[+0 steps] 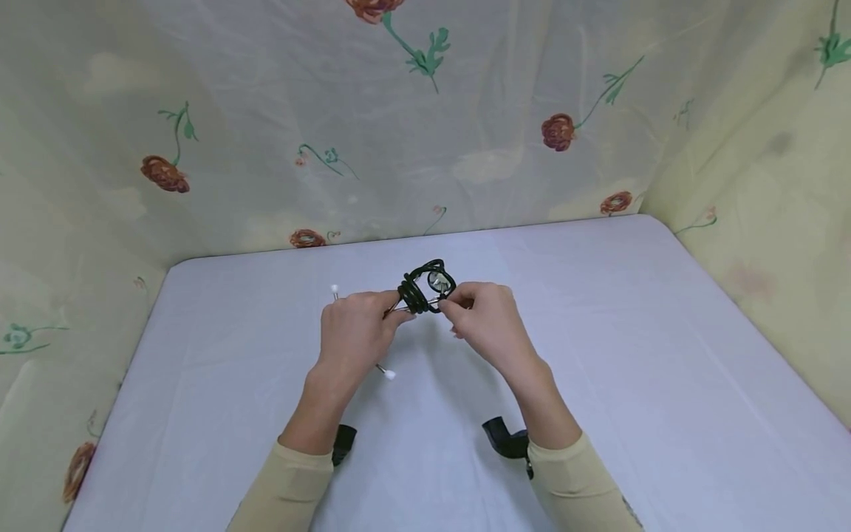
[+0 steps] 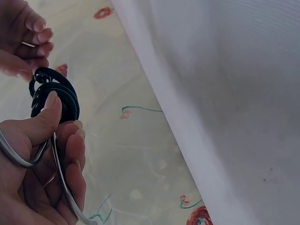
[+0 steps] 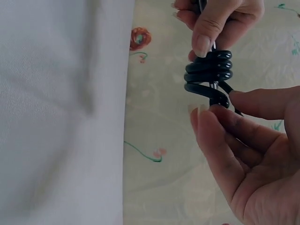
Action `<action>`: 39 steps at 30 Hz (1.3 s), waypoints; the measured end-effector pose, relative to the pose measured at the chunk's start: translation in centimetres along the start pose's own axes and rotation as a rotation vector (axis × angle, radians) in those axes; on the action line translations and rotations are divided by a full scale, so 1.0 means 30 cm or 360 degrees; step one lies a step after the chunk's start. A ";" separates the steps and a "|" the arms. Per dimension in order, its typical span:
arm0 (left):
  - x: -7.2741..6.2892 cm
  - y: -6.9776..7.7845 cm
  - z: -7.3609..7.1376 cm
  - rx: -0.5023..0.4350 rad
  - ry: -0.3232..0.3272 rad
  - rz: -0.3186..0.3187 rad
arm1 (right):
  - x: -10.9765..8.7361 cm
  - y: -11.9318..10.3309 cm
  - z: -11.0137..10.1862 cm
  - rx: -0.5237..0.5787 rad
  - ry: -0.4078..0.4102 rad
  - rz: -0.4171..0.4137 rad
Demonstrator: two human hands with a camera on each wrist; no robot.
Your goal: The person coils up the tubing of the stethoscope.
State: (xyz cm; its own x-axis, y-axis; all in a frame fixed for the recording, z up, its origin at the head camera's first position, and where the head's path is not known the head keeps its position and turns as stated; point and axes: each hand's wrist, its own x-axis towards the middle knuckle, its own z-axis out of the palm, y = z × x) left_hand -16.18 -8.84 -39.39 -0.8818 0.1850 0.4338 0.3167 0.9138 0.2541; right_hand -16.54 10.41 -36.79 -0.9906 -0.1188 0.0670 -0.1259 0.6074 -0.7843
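Observation:
A stethoscope is held up over the table, its black tubing (image 1: 414,295) wound in several tight coils around the metal stem. My left hand (image 1: 355,329) grips the metal ear tubes (image 2: 63,173), its thumb pressing beside the coils. White eartips (image 1: 389,374) stick out on either side of that hand. At the other end of the coils, my right hand (image 1: 488,321) pinches the tubing between thumb and fingers. The round chestpiece (image 1: 439,281) shows just beyond the right fingertips. In the right wrist view, the coils (image 3: 208,72) sit stacked between both hands.
A white cloth covers the table (image 1: 233,414). Flower-printed curtains (image 1: 465,162) hang along its back and sides. Black wrist mounts (image 1: 505,440) jut from both sleeves near the table's front.

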 end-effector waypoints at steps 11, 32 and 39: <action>0.003 -0.034 0.026 -0.0187 -0.0341 -0.0133 | 0.012 0.028 -0.030 -0.0263 -0.0168 0.0009; -0.007 -0.071 0.079 -0.0236 -0.0627 -0.0122 | 0.015 0.065 -0.051 -0.0444 -0.0304 0.0011; -0.015 -0.082 0.090 -0.0340 -0.0703 -0.0120 | 0.016 0.066 -0.048 -0.0440 -0.0323 -0.0017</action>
State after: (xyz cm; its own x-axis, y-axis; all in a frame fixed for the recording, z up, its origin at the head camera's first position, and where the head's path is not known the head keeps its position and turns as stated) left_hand -17.51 -10.20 -42.53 -0.9543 0.2987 0.0115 0.2699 0.8447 0.4623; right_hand -17.34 12.68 -37.43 -0.9620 -0.2634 -0.0715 -0.1732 0.7919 -0.5856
